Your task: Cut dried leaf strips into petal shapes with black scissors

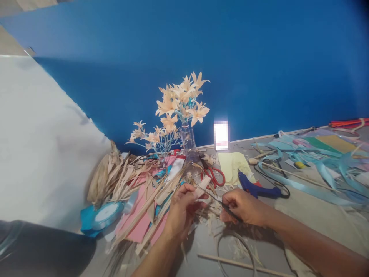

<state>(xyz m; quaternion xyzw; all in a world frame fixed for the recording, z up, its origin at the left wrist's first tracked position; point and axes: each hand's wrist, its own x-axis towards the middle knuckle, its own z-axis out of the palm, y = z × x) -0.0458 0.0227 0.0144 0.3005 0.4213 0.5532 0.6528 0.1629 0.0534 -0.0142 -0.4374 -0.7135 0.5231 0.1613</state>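
Observation:
My left hand (187, 204) pinches a pale strip of dried husk (203, 186) between thumb and fingers. On the right, my right hand (236, 206) is closed around a thin dark metal tool (227, 209), whose pointed end reaches up to the strip; its exact kind is hard to make out. Scraps of husk (211, 223) lie on the table below both hands. Behind them are red-handled scissors (215, 177). A blue glue gun (259, 189) rests just beyond my right hand.
Husk flowers (184, 96) stand in a clear vase (188, 142). Dried husks (115, 177), pink sheets (137, 223) and a ribbon roll (108, 215) lie left. Blue ribbons (325, 169) spread right; a yellow pad (235, 167) lies behind. A stick (239, 264) and wire ring (220, 252) are in front.

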